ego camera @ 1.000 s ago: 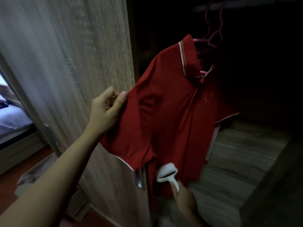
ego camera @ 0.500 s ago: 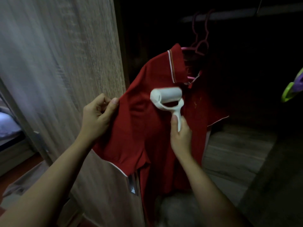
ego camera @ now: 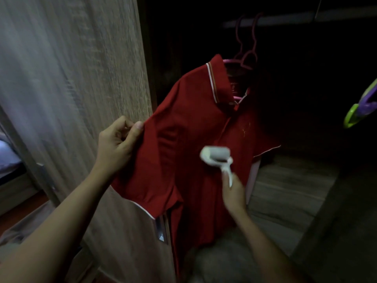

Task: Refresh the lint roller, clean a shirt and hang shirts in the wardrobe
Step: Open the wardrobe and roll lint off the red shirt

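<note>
**Head view.** My left hand [ego camera: 117,144] pinched the shoulder seam of the red polo shirt [ego camera: 183,139], thumb pressed against curled fingers, so that the near sleeve was stretched toward the wardrobe door [ego camera: 81,78]. My right hand [ego camera: 233,193], blurred, was wrapped round the handle of the white lint roller [ego camera: 216,156]. The roller's head lay against the shirt front, below the button placket and beside the small chest logo.

The shirt hung on a pink hanger [ego camera: 247,56], and a second pink hook stood just beside the first. Both reached up toward a dim rail [ego camera: 285,17] in the dark wardrobe interior; whether they touched it could not be made out.

The sleeve's white-trimmed hem overlapped the door's edge and hid the top of a metal door handle [ego camera: 160,231]. My right forearm covered the lower part of the shirt, and my left forearm crossed the lower door.

A wood-grain wardrobe floor [ego camera: 285,190] showed to the right of the shirt. A green-and-purple plastic object [ego camera: 361,109], cut by the frame edge, hung at far right, well apart from the shirt. Past the door at far left lay the corner of a bed [ego camera: 8,158], with pale cloth [ego camera: 24,227] on the floor below it.
</note>
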{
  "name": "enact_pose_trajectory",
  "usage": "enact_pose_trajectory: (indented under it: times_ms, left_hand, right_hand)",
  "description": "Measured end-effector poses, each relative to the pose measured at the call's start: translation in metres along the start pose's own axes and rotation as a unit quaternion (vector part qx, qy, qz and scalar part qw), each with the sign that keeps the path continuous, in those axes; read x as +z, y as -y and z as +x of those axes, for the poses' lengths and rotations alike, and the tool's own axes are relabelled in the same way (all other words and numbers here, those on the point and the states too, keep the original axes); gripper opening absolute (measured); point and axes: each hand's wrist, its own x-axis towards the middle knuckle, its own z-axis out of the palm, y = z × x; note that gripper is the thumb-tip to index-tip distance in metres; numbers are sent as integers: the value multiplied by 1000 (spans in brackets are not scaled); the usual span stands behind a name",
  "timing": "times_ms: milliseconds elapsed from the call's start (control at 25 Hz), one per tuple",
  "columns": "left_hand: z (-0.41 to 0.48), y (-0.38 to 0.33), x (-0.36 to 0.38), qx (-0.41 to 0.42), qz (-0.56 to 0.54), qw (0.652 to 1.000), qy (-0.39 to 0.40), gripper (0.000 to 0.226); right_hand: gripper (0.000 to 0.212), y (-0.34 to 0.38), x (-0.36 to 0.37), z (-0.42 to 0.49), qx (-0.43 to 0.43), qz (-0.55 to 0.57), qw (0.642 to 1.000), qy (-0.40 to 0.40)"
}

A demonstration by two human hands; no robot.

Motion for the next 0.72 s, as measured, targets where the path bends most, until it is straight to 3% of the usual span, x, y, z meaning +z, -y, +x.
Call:
enact_pose_trajectory:
  times_ms: [120,200,360,480,640,720]
  left_hand:
    - [0,0,1,-6,-2,1000,-5,30]
    - [-1,0,1,-8,-5,1000,-5,30]
    - [-1,-1,1,-13,-9,1000,-6,29]
    - [-1,-2,1,-12,-7,1000,-5,30]
    - [0,-3,0,-4,6,1000,-4,35]
    - [-1,-1,-1,-9,6,1000,-3,37]
  right_hand:
    - [37,53,-29,64,-54,26,995,-74]
    - [39,58,-36,77,-63,20,996,-67]
    - [37,-13,6,0,-21,-8,997,74]
    - [74,-70,33,-82,63,-15,983,174]
    - [67,-83,24,-51,75,-52,986,139]
    - [46,-60,3,7,65,-53,993,84]
